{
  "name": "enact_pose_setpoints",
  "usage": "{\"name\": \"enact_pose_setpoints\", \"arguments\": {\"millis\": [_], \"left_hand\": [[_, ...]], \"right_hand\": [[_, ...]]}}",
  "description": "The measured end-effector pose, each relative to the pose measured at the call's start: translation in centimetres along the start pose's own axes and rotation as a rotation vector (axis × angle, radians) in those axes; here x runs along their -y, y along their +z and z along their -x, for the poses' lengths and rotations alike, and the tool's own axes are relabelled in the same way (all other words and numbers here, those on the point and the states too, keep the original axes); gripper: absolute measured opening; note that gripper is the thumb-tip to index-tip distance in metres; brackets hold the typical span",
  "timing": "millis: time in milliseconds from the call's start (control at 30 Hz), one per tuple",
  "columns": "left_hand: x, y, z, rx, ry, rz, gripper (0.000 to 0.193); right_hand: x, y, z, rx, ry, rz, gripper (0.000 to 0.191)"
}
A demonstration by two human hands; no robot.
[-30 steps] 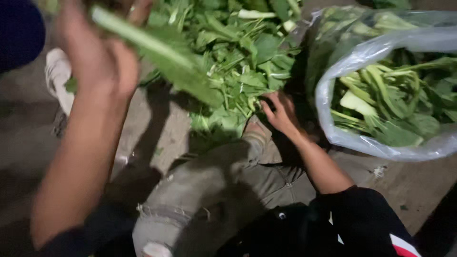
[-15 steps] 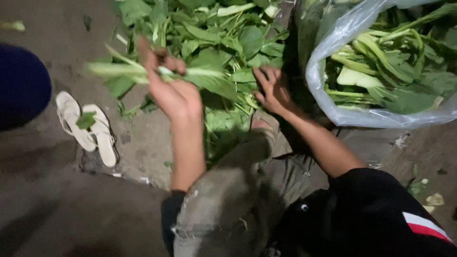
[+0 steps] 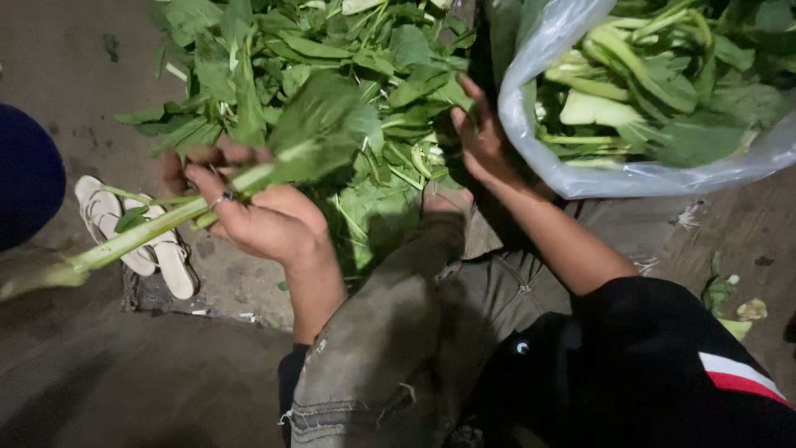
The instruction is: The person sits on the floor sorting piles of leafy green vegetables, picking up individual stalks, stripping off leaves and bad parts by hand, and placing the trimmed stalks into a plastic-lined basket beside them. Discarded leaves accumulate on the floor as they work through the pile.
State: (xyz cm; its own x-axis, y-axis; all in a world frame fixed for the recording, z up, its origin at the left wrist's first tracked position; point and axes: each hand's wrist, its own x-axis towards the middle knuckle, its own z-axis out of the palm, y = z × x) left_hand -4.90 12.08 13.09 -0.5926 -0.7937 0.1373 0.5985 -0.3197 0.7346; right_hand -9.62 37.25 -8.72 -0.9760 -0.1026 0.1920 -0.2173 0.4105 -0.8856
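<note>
Left hand (image 3: 265, 220) is clamping fingers on leafy stalk (image 3: 157, 228), frame centre-left; right hand (image 3: 481, 137), fingers apart, is touching greens pile (image 3: 332, 58) beside plastic bag (image 3: 531, 108).

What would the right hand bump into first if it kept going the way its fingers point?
Probably the leaf pile. The right hand points up and away, fingertips already at the pile's edge. The plastic bag sits just beside it, so depth is hard to judge.
</note>
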Motion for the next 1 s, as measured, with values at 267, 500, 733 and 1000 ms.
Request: {"name": "enact_pose_setpoints", "arguments": {"millis": [267,500,733,1000], "left_hand": [[-4.7,-3.1,-2.6,0.234,0.148,-0.033,0.033],[-5.4,-1.9,-1.7,-0.077,0.050,0.041,0.025],[-3.9,-1.2,-1.6,0.061,-0.039,0.095,0.014],[-3.8,-0.1,-1.3,0.008,-0.105,0.036,0.015]], "right_hand": [[3.2,1.8,-3.4,-0.050,0.079,-0.650,0.037],[7.1,3.9,-9.3,-0.232,0.091,-0.732,0.086],[4.6,5.1,-1.4,0.152,-0.190,0.151,0.130],[1.4,8.9,-3.2,0.283,0.017,0.500,0.074]]}}
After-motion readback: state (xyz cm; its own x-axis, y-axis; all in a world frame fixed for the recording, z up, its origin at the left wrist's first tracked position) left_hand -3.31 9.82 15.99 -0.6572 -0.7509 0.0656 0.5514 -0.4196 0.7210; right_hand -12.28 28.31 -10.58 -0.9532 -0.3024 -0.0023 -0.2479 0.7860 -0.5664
